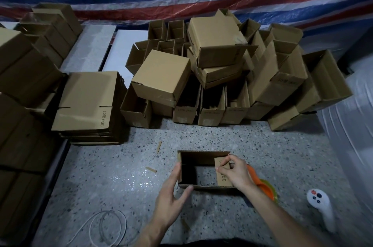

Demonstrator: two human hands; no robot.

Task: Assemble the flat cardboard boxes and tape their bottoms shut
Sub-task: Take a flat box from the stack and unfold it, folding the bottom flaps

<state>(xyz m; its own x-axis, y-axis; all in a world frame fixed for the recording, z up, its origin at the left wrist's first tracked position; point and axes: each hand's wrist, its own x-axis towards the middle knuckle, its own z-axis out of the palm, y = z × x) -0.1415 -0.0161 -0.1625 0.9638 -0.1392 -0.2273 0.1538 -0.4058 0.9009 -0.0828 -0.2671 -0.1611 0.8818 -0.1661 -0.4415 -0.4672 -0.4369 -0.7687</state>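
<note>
An opened-up cardboard box (pixel 201 158) stands on the speckled floor in front of me, its flaps up and the floor visible through it. My left hand (pixel 173 192) rests with straight fingers against the box's left wall and near corner. My right hand (pixel 234 172) pinches the right-hand flap (pixel 222 176), which is folded inward. An orange tape dispenser (pixel 262 184) lies just right of the box, partly hidden by my right forearm. A stack of flat boxes (pixel 88 103) sits at the left.
A pile of assembled boxes (pixel 218 77) fills the back of the floor. More flat stacks (pixel 22 89) line the left side. A white controller (pixel 321 208) lies at the right, a white cable loop (pixel 107 226) at the lower left. Cardboard scraps (pixel 151 169) dot the floor.
</note>
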